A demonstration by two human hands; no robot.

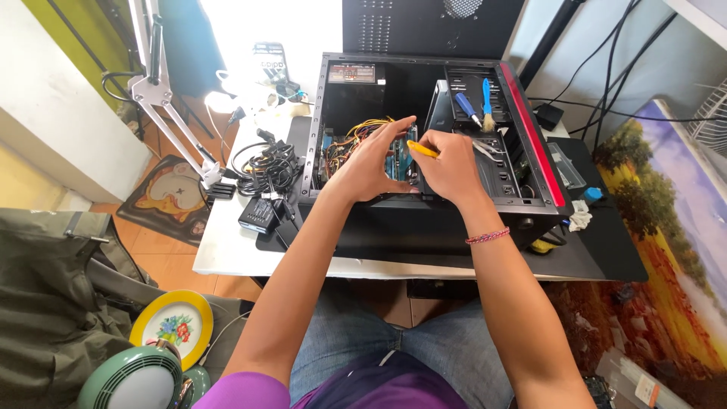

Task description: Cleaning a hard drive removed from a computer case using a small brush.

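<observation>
Head view: right hand [453, 168] grips a yellow-handled screwdriver [422, 148] inside the open black computer case [424, 220] on the counter [227, 250]; left hand [369, 167], fingers spread and holding nothing, rests just beside it over the wiring [350, 136]

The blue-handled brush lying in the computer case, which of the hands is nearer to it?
Right. The right hand, holding a yellow tool, sits just below the blue-handled brush. The left hand is farther away to the brush's left, over the coloured wires.

Two hands [409, 163], one screwdriver [422, 149], one case [530, 129]
</observation>
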